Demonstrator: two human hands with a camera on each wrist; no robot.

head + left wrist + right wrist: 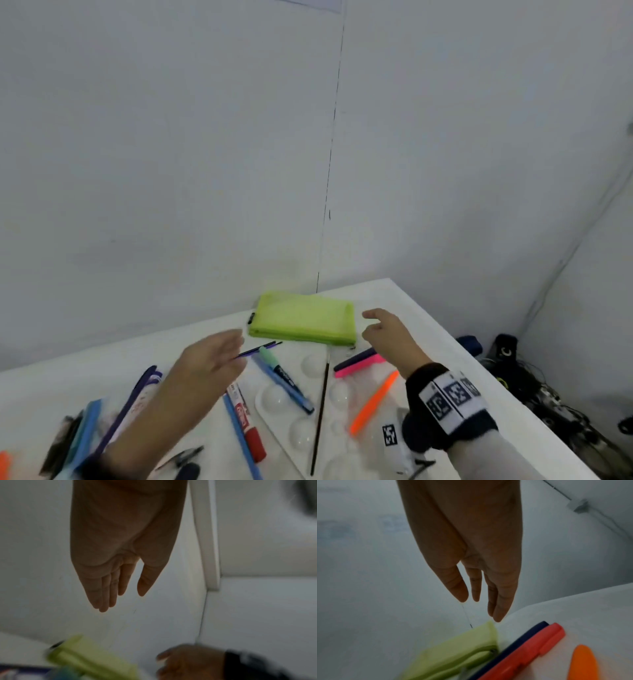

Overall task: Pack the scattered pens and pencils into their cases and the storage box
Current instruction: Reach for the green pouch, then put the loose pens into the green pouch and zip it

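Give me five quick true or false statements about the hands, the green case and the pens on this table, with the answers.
1. Both hands are empty. True: the left hand and right hand have straight or relaxed fingers and hold nothing.
2. The green case lies at the far edge of the table, by the wall. True.
3. The right hand grips the pink highlighter. False: the highlighter lies on the table beside a dark pen, below the hand.
4. The orange highlighter is inside the green case. False: it lies out on the table, nearer the person.
5. The red marker stands upright. False: it lies flat.
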